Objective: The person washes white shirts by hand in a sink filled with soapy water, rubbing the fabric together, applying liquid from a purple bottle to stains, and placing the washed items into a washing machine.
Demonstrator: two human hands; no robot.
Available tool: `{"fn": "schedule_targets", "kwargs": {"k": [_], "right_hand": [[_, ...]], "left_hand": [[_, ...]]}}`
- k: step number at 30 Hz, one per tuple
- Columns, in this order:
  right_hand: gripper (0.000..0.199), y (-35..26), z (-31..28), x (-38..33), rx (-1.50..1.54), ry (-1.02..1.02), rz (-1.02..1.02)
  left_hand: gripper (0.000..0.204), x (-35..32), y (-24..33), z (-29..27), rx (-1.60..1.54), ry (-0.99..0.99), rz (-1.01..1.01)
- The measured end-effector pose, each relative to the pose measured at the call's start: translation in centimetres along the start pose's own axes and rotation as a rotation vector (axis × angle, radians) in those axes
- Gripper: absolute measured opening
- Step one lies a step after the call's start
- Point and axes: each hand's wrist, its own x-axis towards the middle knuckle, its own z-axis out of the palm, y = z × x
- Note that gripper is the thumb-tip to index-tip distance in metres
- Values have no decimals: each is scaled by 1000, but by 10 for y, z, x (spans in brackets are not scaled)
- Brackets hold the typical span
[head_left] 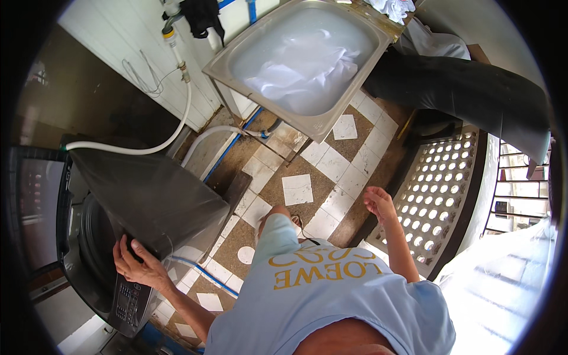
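At the left, a dark grey top-loading washing machine (74, 278) stands with its lid (38, 207) raised and part of its round drum opening showing. A dark, smooth sheet-like cover (157, 198) lies over the machine's far right part. My left hand (140, 266) rests at the machine's rim by the cover's lower edge, beside the control panel (131, 303); its fingers are stretched and somewhat apart. Out in front of my body on the right, my right hand (380, 202) hangs free with loosely curled fingers, and nothing shows in it.
Ahead stands a metal basin (322, 127) of cloudy water with white cloth (313, 68) soaking. A white hose (180, 127) runs from the wall pipe to the machine. A perforated block panel (435, 189) borders the right side. White and brown tiles (297, 189) cover the floor.
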Motion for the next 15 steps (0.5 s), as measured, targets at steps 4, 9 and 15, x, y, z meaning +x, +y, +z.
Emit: {"fn": "schedule_targets", "kwargs": {"k": [4, 9, 15], "right_hand": [[20, -70, -5, 51, -35, -39, -269], [17, -194, 44, 100, -138, -234, -618], [16, -280, 127, 165, -309, -601, -754]], "left_hand": [[35, 1, 13, 5, -8, 59, -7], [30, 4, 27, 6, -30, 180, -5], [18, 24, 160, 54, 48, 299, -55]]}}
